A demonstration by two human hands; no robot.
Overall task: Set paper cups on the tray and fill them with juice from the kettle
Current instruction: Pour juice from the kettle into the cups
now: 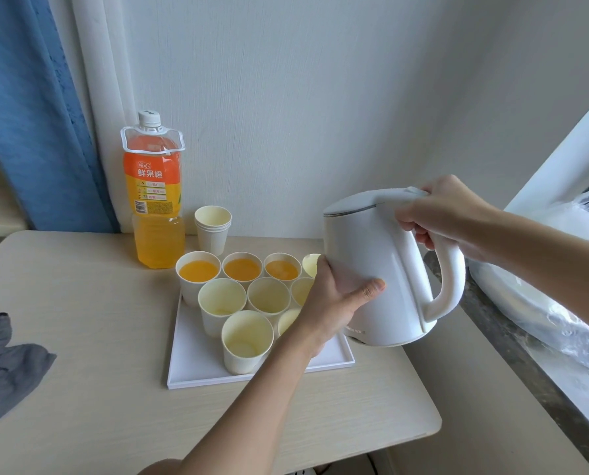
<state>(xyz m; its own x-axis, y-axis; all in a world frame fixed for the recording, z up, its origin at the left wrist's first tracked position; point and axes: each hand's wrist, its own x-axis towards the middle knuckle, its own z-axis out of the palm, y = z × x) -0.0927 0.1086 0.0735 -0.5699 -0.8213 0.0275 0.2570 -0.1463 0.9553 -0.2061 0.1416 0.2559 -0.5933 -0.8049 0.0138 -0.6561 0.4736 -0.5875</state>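
Just now the right hand (447,214) grips the white kettle (365,255) by its handle (448,272), fingers curled round it. The left hand (334,303) presses flat against the kettle's body, above the tray (190,368). Three back-row paper cups (187,291) on it hold juice (198,270); the nearer cups (246,353) are empty.

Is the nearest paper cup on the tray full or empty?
Empty: the nearest cup shows its pale bare bottom, unlike the orange juice in the three back-row cups.

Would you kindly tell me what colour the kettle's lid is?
The lid is pale grey, the kettle body white; head view shows it.
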